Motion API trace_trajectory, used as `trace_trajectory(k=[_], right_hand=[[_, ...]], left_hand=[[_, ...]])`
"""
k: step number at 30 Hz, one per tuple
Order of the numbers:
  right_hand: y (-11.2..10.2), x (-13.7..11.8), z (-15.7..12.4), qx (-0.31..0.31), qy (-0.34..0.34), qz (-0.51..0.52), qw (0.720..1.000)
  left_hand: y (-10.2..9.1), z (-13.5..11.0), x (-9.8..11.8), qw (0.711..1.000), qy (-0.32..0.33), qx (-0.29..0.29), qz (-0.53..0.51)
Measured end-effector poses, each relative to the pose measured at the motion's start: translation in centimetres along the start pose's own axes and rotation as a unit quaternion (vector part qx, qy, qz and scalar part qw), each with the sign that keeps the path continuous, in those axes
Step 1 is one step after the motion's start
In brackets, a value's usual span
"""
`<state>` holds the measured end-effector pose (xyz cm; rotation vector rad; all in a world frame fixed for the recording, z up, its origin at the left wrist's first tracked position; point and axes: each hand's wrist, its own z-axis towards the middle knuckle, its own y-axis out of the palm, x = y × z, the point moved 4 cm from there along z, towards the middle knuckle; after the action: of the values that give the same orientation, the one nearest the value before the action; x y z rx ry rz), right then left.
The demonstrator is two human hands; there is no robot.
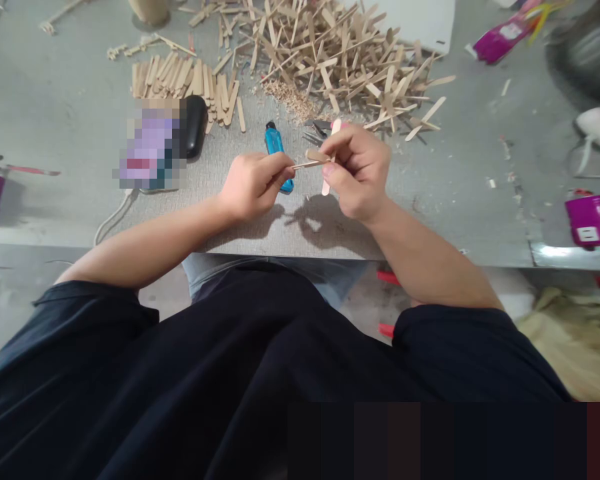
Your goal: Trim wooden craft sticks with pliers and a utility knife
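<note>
My left hand (253, 183) is closed in a pinch on a thin wooden stick (307, 163) that points right. My right hand (360, 170) is closed round an upright flat wooden stick (329, 180), and the thin stick meets it crosswise between my two hands. Both hands hover just above the grey table (55, 120), near its front edge. A blue lighter (275, 143) lies on the table right behind my left fingers. A small pair of metal pliers (316, 131) lies just behind my right hand.
A big heap of crossed wooden sticks (340, 53) fills the back middle, with sawdust (293, 97) in front. A row of loose flat sticks (185, 77) lies at back left beside a black case (195, 123). Purple packets (593, 220) sit at both table ends.
</note>
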<state>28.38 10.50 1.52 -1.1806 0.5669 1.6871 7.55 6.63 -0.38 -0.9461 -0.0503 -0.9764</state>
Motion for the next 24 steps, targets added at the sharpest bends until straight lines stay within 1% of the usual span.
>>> trace_trajectory(k=[4, 6, 8, 11, 14, 17, 20, 24], right_hand=[[-0.2, 0.1, -0.1, 0.007, -0.018, 0.006, 1.000], [0.0, 0.1, 0.0, 0.009, -0.014, 0.005, 1.000], [0.2, 0.1, 0.1, 0.017, 0.016, 0.031, 0.999], [0.6, 0.0, 0.3, 0.018, 0.077, 0.105, 0.991], [1.1, -0.5, 0.5, -0.027, 0.105, 0.168, 0.980], [1.8, -0.8, 0.6, -0.075, 0.119, 0.203, 0.969], [2.5, -0.5, 0.5, -0.086, 0.129, 0.215, 0.964], [3.3, 0.0, 0.4, -0.102, 0.115, 0.229, 0.961]], left_hand=[[0.1, -0.1, 0.0, 1.000, 0.005, 0.003, 0.003], [0.2, -0.1, 0.0, 1.000, -0.002, 0.005, -0.014], [0.2, -0.1, 0.1, 0.999, -0.015, 0.009, -0.042], [0.3, -0.1, 0.1, 0.995, -0.034, 0.014, -0.087], [0.6, -0.2, 0.1, 0.992, -0.036, 0.022, -0.115], [1.0, -0.2, 0.2, 0.990, -0.036, 0.020, -0.132], [1.4, -0.3, 0.4, 0.990, -0.033, 0.013, -0.136], [1.6, -0.4, 0.9, 0.992, -0.012, 0.029, -0.126]])
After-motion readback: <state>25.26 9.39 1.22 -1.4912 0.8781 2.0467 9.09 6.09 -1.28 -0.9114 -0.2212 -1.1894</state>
